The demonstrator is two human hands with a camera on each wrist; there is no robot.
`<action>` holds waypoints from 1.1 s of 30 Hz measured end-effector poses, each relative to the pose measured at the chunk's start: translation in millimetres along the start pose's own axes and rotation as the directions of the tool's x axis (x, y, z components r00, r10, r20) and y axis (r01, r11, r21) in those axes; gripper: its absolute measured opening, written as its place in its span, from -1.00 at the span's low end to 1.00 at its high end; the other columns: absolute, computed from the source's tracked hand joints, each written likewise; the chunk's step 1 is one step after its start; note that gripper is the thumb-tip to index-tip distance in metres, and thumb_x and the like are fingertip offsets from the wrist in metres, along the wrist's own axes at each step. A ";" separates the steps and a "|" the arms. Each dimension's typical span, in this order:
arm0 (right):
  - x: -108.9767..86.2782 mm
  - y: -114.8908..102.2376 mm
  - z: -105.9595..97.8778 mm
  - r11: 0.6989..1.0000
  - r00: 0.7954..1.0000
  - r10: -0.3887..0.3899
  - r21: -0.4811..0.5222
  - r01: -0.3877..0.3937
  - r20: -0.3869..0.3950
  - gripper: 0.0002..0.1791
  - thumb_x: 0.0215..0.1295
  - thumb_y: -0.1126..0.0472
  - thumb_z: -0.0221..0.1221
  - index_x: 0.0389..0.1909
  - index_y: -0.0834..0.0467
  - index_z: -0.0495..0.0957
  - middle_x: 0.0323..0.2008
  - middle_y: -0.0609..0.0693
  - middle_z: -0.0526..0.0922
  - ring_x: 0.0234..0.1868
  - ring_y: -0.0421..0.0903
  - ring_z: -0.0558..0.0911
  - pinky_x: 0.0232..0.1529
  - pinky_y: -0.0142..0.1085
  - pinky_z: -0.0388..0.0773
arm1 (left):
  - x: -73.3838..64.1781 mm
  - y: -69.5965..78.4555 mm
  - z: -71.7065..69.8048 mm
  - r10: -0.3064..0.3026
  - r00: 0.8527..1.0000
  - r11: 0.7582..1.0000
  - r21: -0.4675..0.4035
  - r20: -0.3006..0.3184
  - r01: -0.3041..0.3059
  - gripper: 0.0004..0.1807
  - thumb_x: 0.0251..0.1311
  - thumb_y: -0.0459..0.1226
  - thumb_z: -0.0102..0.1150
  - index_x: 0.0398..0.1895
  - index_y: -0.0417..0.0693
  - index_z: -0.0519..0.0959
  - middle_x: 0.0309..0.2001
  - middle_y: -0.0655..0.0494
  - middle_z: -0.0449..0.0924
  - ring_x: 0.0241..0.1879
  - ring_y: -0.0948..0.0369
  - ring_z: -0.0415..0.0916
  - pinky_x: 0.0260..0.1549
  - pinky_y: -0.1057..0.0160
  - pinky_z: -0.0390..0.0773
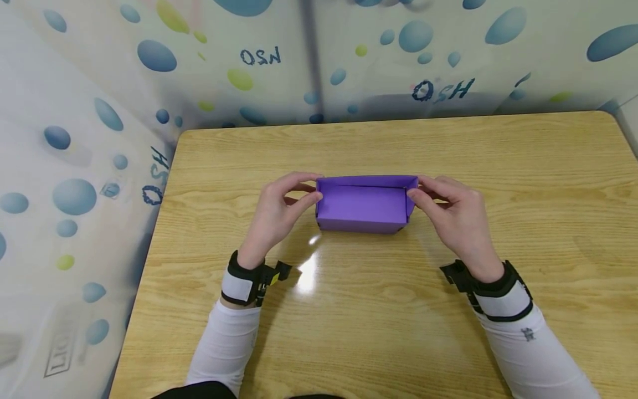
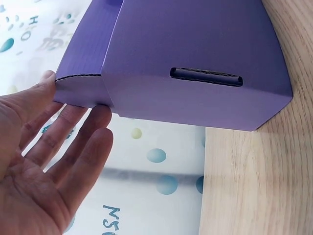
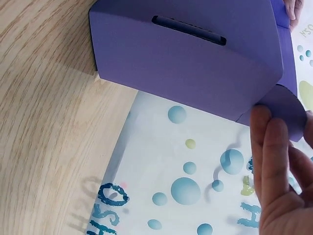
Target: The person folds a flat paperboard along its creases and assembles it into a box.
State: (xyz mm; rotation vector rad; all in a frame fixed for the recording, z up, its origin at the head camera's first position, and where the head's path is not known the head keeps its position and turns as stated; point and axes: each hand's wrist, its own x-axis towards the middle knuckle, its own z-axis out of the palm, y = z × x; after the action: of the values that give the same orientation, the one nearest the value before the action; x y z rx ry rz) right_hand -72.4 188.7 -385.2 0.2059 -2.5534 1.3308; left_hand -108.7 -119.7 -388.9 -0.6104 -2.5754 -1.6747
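A purple cardboard box (image 1: 360, 226) stands on the wooden table, its back panel raised along the far side. My left hand (image 1: 276, 202) pinches the small flap (image 2: 82, 90) at the box's left end; its thumb lies at the flap's cut edge and its fingertips lie against the other face. At the right end, my right hand (image 1: 457, 209) holds the matching rounded flap (image 3: 286, 106) between thumb and fingers. A narrow slot (image 2: 208, 77) is cut into the box's side in the left wrist view, and a similar slot (image 3: 188, 30) shows in the right wrist view.
The wooden table (image 1: 389, 321) stretches out on both sides of the box. Behind it and to the left hangs a white curtain (image 1: 359, 83) with blue and green spots. Each wrist wears a black strap with a small camera mount (image 1: 271, 274).
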 end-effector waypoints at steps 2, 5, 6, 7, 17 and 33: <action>-0.5 0.5 0.2 1.000 1.000 -0.007 0.000 0.007 -0.001 -0.69 0.36 0.32 0.36 0.07 0.35 0.70 -0.22 0.17 0.75 -0.23 -0.48 0.59 -0.22 -0.69 0.50 | -0.4 0.5 -0.5 -0.002 1.000 1.000 0.004 0.006 0.002 -0.68 0.36 -0.35 0.33 0.16 -0.14 0.67 0.11 -0.01 0.69 -0.02 0.09 0.68 -0.26 0.06 0.73; -1.5 1.7 0.6 1.000 1.000 -0.019 0.004 0.019 -0.004 -0.69 0.35 0.34 0.36 0.07 0.34 0.71 -0.22 0.17 0.75 -0.23 -0.47 0.59 -0.23 -0.69 0.50 | -0.9 1.2 -1.1 -0.006 1.000 1.000 0.011 0.015 0.006 -0.68 0.36 -0.35 0.34 0.15 -0.13 0.68 0.10 -0.01 0.69 -0.01 0.10 0.67 -0.25 0.06 0.73; -1.7 2.1 0.9 1.000 1.000 -0.022 0.007 0.023 -0.006 -0.69 0.34 0.35 0.36 0.07 0.34 0.71 -0.22 0.16 0.75 -0.23 -0.47 0.59 -0.23 -0.68 0.50 | -1.1 1.1 -1.4 -0.007 1.000 1.000 0.012 0.017 0.007 -0.68 0.36 -0.35 0.34 0.15 -0.13 0.68 0.10 0.00 0.69 -0.01 0.10 0.67 -0.25 0.06 0.73; -2.0 2.5 1.2 1.000 1.000 -0.026 0.009 0.026 -0.008 -0.69 0.34 0.36 0.36 0.07 0.33 0.71 -0.22 0.16 0.75 -0.23 -0.46 0.59 -0.24 -0.68 0.50 | -1.3 1.1 -1.5 -0.007 1.000 1.000 0.014 0.019 0.007 -0.69 0.35 -0.35 0.34 0.14 -0.12 0.68 0.10 0.00 0.69 -0.01 0.10 0.67 -0.24 0.06 0.73; -8.7 11.0 4.9 0.995 0.995 -0.099 0.000 0.099 0.012 -0.65 0.23 0.44 0.42 0.05 0.24 0.75 -0.19 0.11 0.75 -0.17 -0.44 0.59 -0.24 -0.66 0.53 | -4.7 -2.7 -3.1 0.056 0.998 0.998 0.027 0.039 -0.057 -0.67 0.30 -0.38 0.39 0.12 -0.12 0.69 0.08 0.03 0.70 0.05 0.13 0.64 -0.27 0.15 0.72; -13.9 25.7 7.7 0.979 0.979 -0.204 -0.006 0.204 0.000 -0.53 0.08 0.54 0.46 0.06 0.21 0.75 -0.11 0.09 0.76 -0.09 -0.29 0.65 -0.21 -0.65 0.53 | -8.1 -8.5 -3.4 0.168 0.980 0.980 0.086 0.107 -0.177 -0.72 0.26 -0.43 0.39 0.03 -0.16 0.70 0.15 0.00 0.68 0.12 0.10 0.63 -0.12 0.22 0.70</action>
State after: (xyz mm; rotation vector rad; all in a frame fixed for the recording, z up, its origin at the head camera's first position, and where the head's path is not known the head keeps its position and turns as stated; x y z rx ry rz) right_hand -66.5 197.1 -413.6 0.4532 -2.4576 1.2460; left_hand -104.7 -128.3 -396.6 -0.9040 -2.5629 -1.4959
